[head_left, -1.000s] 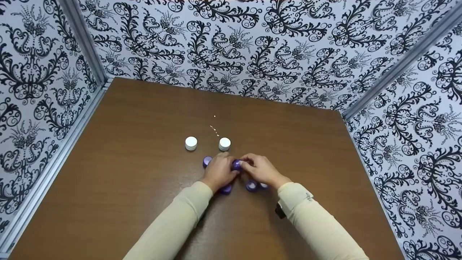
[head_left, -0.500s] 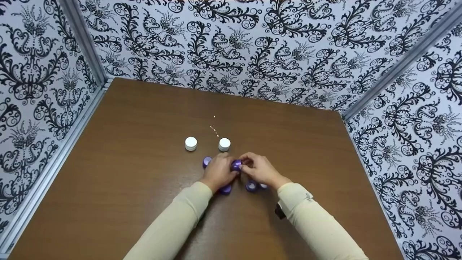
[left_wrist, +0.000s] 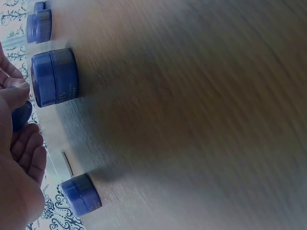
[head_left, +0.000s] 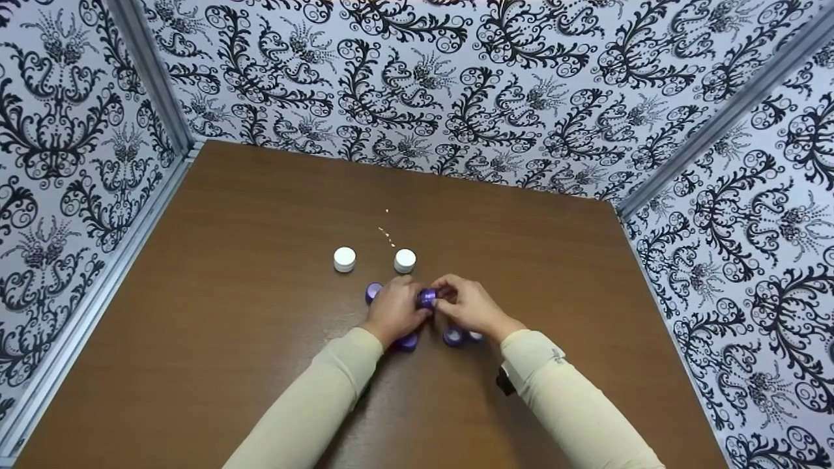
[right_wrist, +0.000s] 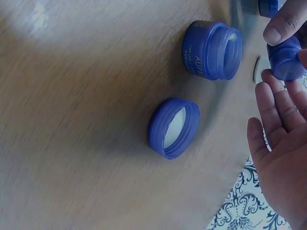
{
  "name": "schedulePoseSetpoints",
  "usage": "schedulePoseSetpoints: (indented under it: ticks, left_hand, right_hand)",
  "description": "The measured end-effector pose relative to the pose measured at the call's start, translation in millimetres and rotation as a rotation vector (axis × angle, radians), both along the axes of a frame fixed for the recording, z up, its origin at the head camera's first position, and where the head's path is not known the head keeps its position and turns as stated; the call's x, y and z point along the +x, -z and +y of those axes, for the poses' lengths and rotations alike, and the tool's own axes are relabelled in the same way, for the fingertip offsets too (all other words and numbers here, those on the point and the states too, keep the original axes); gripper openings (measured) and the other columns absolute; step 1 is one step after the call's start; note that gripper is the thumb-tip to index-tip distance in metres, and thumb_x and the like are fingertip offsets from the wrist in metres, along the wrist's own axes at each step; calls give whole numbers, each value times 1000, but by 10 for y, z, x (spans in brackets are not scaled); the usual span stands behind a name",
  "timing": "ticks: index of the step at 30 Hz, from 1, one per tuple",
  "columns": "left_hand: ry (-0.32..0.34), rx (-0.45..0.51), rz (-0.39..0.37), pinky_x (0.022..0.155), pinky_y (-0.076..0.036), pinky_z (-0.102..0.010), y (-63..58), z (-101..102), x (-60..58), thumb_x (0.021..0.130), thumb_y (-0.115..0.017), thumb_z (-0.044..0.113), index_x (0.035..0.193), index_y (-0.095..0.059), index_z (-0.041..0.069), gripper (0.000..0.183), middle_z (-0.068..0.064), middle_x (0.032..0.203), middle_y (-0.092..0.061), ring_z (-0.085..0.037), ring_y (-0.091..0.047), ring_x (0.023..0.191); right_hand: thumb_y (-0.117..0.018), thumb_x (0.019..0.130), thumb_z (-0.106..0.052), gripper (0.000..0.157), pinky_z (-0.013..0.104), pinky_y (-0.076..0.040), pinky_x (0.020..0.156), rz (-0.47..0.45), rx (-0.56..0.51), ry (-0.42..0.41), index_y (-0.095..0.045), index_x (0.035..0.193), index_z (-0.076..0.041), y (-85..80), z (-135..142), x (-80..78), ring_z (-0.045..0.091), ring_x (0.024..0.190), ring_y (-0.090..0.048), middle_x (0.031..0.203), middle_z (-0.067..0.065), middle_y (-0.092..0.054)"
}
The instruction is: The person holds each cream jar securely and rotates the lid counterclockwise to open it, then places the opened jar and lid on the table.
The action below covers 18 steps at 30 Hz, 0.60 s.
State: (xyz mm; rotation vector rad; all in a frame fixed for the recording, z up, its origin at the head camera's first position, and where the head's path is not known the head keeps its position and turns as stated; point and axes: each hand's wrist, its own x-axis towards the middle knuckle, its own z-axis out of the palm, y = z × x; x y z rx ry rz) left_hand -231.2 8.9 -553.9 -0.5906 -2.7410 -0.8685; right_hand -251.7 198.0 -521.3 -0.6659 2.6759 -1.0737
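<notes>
Between both hands, above the table, is a small purple jar [head_left: 427, 298]. My left hand [head_left: 396, 309] grips its left side, with the thumb pressing on the jar [right_wrist: 285, 57] in the right wrist view. My right hand [head_left: 474, 305] pinches the other side with thumb and fingers; the other fingers are extended below it. A larger, closed purple jar [left_wrist: 55, 76] stands by the left wrist, and a smaller purple jar [left_wrist: 81, 194] is farther back. Near the right wrist are an uncapped purple jar [right_wrist: 211, 50] and an upturned purple lid [right_wrist: 173, 128] with a white liner.
Two white round jars, one at left [head_left: 345, 259] and one at right [head_left: 405, 260], stand beyond the hands. Tiny pale specks [head_left: 388, 234] dot the brown table [head_left: 260, 312]. Patterned walls [head_left: 417, 78] enclose the table at the back and sides.
The right fingertips shift slightly around the small purple jar, which looks a little turned. Both arms and everything on the table stay in place.
</notes>
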Motion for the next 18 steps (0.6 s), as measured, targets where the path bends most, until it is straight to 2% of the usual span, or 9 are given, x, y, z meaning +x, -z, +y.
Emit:
schedulePoseSetpoints:
  ticks: [12,18]
  left_hand:
    - [-15,5,-26,89,-50,-42,8,-2,-2,76,-82,28,106,-74,8,37,-9,104,-66,-29,-63,98]
    - [-29,-26,-25,83,-50,-41,2,-8,-8,76,-83,30,94,-73,6,31,-7,95,-64,-27,-63,92]
  right_hand:
    - [-70,89,-10,24,36,-53,83,-4,-20,-1,-66,112,-7,-8,-11,3,17,92,-67,99,3,-70]
    - [-70,88,-11,25,35,-53,82,-18,-11,17,-66,113,-9,-7,-14,0,14,89,-66,97,0,-69]
